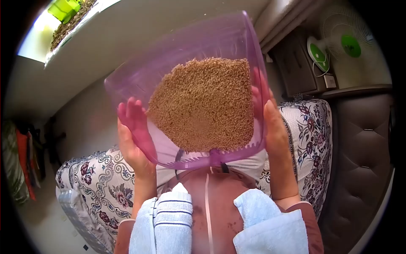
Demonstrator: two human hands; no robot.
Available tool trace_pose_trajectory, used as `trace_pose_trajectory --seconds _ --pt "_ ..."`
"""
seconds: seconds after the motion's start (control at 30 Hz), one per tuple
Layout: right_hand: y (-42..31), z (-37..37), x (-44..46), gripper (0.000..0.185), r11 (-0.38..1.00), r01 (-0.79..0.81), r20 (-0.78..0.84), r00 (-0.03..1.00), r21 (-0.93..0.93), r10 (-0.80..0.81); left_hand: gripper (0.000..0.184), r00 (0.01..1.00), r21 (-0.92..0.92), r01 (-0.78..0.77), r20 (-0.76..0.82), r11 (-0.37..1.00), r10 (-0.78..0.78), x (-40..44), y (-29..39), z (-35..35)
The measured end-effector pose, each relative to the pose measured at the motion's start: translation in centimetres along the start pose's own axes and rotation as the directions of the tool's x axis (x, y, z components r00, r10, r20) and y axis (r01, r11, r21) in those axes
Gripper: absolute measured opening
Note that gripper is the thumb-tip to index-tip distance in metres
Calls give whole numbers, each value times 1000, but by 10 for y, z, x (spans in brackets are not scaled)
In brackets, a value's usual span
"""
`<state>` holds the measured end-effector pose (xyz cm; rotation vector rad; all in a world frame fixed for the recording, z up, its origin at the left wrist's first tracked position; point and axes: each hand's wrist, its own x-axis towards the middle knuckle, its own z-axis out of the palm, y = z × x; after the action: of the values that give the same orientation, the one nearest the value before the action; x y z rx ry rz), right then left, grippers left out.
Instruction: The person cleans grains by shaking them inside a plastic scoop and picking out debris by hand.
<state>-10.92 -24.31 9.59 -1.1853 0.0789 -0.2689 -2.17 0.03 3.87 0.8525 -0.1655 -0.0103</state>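
A translucent purple dustpan [186,46] with a row of comb teeth along its near edge is held up in front of my chest. Inside it lies a broad heap of small tan-brown grains [203,101], piled toward the middle and right. My left hand [137,139] supports the dustpan's left side, its fingers showing pink through the plastic beneath. On the opposite side, my right hand [272,122] grips the right wall, with some fingers behind the plastic. A light blue towel [173,216] hangs over my shoulders, its two ends on my chest.
A bed with a floral cover [306,131] and brown padded headboard [359,169] is close behind the dustpan. A fan [349,44] stands by a dark cabinet [292,63] at upper right. At upper left, a ledge holds a bright green container [63,9]. Clothes [23,161] hang at left.
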Motion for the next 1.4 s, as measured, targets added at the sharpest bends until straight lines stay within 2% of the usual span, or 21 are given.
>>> trace_pose_trajectory --seconds 0.1,0.13,0.17,0.2,0.23,0.33,0.4,0.47,0.57,0.6,0.63,0.67,0.77,0.87,0.97,1.03,1.07,1.1,1.2,1.33,1.4 --pt "85 -43 -13 57 990 -127 -109 985 59 133 48 986 226 164 -52 960 -157 7 -22 -11" --pt "89 -45 -14 57 983 -165 -118 978 84 174 48 968 168 248 -80 954 -237 7 -24 -16" --pt "94 -45 -21 57 971 -208 -137 965 116 223 48 914 -111 360 -156 926 -374 6 -22 -19" --pt "100 -45 -27 57 959 -241 -159 951 148 264 48 884 -218 395 -172 892 -434 4 -22 -19" --pt "107 -50 -30 56 956 -264 -172 943 131 284 48 953 300 301 -73 905 -293 -2 -34 -30" --pt "108 -55 -18 54 948 -305 -174 932 92 317 49 942 273 336 -97 901 -322 1 -39 -39" --pt "90 -52 -5 56 956 -292 -143 947 -10 287 49 964 246 265 -59 932 -259 10 -33 -37" --pt "48 -27 4 59 974 -210 -96 975 -85 202 47 979 203 198 -84 959 -184 18 -12 -12" --pt "27 -11 0 61 996 18 -74 997 88 -11 47 990 120 -58 134 991 41 28 13 14" --pt "54 -24 0 62 997 63 -94 994 40 -59 47 989 156 -38 146 987 15 31 5 9" --pt "74 -38 -4 65 995 -7 -145 989 -97 -7 48 986 190 -22 164 982 -9 33 -10 -1" --pt "83 -44 -14 63 997 -67 -163 985 -44 59 50 980 191 129 125 973 -154 30 -18 -10" --pt "82 -42 -30 54 989 -145 -192 971 5 144 50 963 165 231 100 959 -249 17 -35 -17" --pt "91 -51 -36 56 966 -252 -231 939 46 256 49 903 133 428 -26 894 -428 17 -43 -25" --pt "89 -51 -32 59 951 -278 -254 918 138 305 46 908 292 388 44 874 -417 26 -26 -3" --pt "83 -49 -35 60 922 -284 -244 905 261 348 45 955 348 263 42 900 -295 25 -7 32" --pt "90 -48 -35 63 954 -181 -199 953 238 230 45 965 397 199 82 896 -250 21 -7 33" --pt "95 -45 -34 62 962 -187 -214 950 198 229 46 972 444 124 127 888 -199 21 -6 33" --pt "114 -39 -25 56 980 -160 -177 968 120 180 47 932 231 349 19 908 -362 31 -34 -26" --pt "116 -48 -27 53 962 -266 -170 947 61 273 47 908 116 419 -44 901 -417 15 -45 -43" --pt "107 -42 -20 53 963 -256 -188 945 88 268 47 931 236 363 -47 901 -362 20 -39 -38"
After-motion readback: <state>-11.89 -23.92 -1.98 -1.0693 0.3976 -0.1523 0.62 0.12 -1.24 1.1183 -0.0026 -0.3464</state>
